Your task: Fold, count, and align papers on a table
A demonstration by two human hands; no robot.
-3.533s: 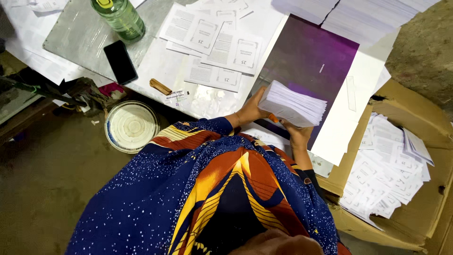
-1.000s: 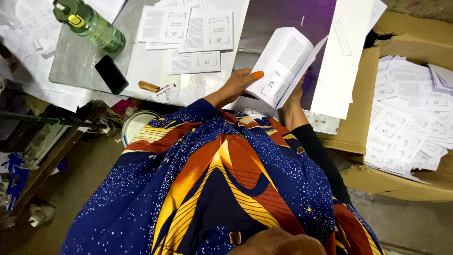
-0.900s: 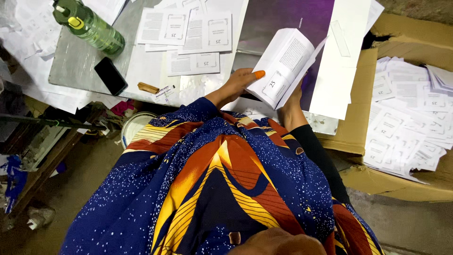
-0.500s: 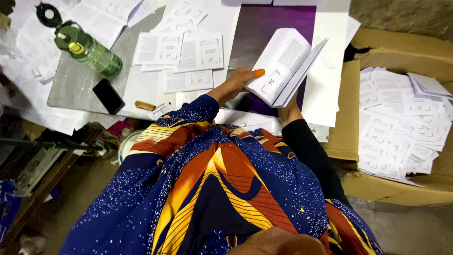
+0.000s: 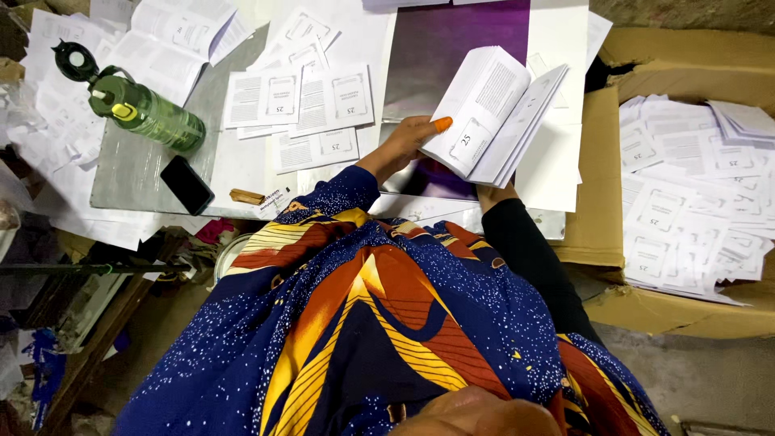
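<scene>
Upper centre of the frame, your left hand (image 5: 408, 141) grips the stack of folded white sheets (image 5: 494, 113), thumb pressed on its front; your right hand (image 5: 490, 194) supports it from beneath, fingers hidden. Below it lies a purple sheet (image 5: 452, 56); a green bottle (image 5: 145, 113) lies upper left.

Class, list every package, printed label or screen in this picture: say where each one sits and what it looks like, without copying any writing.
Cardboard box: right of the table, brown, open, filled with white printed sheets.
Phone: on the grey board near the table's front edge, black rectangle, dark screen.
Printed booklet: held in both hands over the purple sheet, white with a framed label.
Folded leaflets: centre of table, white, small boxed labels.
</scene>
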